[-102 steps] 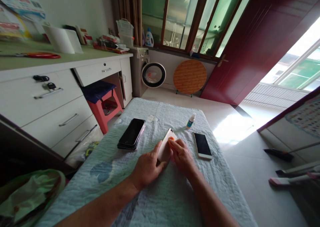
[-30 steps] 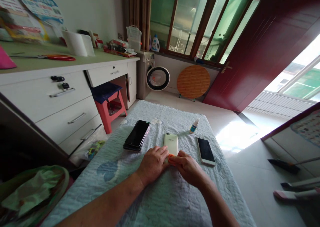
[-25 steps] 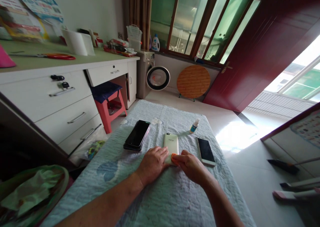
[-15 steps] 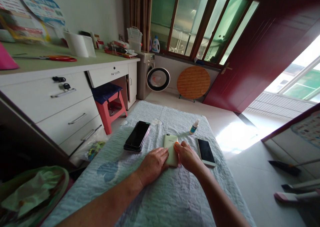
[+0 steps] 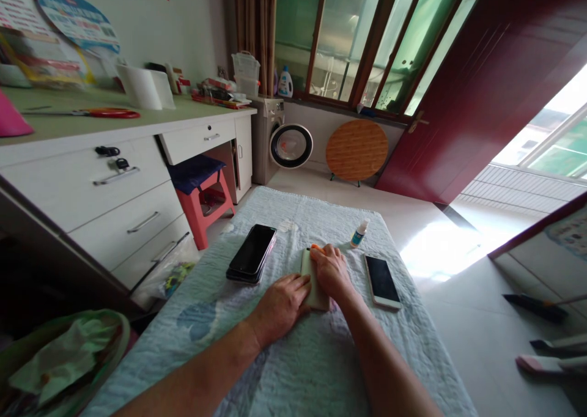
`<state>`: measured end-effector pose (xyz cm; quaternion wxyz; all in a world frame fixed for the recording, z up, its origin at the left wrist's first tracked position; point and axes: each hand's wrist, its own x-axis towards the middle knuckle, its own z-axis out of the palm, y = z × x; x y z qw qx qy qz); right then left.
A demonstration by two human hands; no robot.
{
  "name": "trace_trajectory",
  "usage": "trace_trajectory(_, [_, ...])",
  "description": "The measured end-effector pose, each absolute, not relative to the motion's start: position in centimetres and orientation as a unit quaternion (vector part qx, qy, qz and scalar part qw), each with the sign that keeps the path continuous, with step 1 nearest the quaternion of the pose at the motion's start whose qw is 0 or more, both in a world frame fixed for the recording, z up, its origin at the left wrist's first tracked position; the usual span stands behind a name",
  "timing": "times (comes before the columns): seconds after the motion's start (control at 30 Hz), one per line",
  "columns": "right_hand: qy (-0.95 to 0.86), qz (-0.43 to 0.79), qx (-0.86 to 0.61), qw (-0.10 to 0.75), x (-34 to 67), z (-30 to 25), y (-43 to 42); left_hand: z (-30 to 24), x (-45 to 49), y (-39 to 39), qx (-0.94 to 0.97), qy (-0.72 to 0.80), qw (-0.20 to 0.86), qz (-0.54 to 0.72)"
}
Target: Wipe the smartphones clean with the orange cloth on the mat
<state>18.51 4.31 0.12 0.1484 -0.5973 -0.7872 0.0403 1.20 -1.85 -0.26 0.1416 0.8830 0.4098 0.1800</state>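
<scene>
A pale gold phone point(image 5: 317, 296) lies back up on the quilted cloth point(image 5: 293, 374). My left hand point(image 5: 283, 304) grips its lower left side, with fingertips on its back and the thumb by the bottom edge. Pinched in my right hand point(image 5: 332, 271) is a small orange thing point(image 5: 315, 247), perhaps a cloth or pad, pressed on the phone's upper part. Most of the orange piece is hidden by the fingers. To the right are a white phone point(image 5: 382, 281) with a dark screen and a small spray bottle point(image 5: 359, 233). A stack of dark phones point(image 5: 253, 250) sits to the left.
A white desk point(image 5: 132, 178) with drawers runs along the left, a red stool point(image 5: 202, 212) tucked beside it. At front left stands a bin point(image 5: 121, 337) with crumpled paper. Behind are a washing machine point(image 5: 263, 151) with its door ajar and a round wooden board point(image 5: 356, 151).
My right hand has slid up and slightly left across the phone's back with the orange piece. My left hand stays on the phone. The view has shifted slightly.
</scene>
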Motion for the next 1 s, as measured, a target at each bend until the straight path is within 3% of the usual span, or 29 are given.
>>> trace_trajectory(0.23, [-0.803, 0.051, -0.571, 0.162, 17.4, 0.2, 4.2, 0.0, 1.3, -2.0, 0.873, 0.410, 0.166, 0.206])
trace_trajectory(0.57, [-0.729, 0.036, -0.677, 0.102, 19.7, 1.1, 4.1, -0.2, 1.1, -1.6, 0.885, 0.404, 0.139, 0.184])
trace_trajectory(1.0, [-0.754, 0.055, -0.640, 0.137, 18.2, 0.3, 4.9, -0.3, 1.2, -1.7, 0.884, 0.405, 0.140, 0.190])
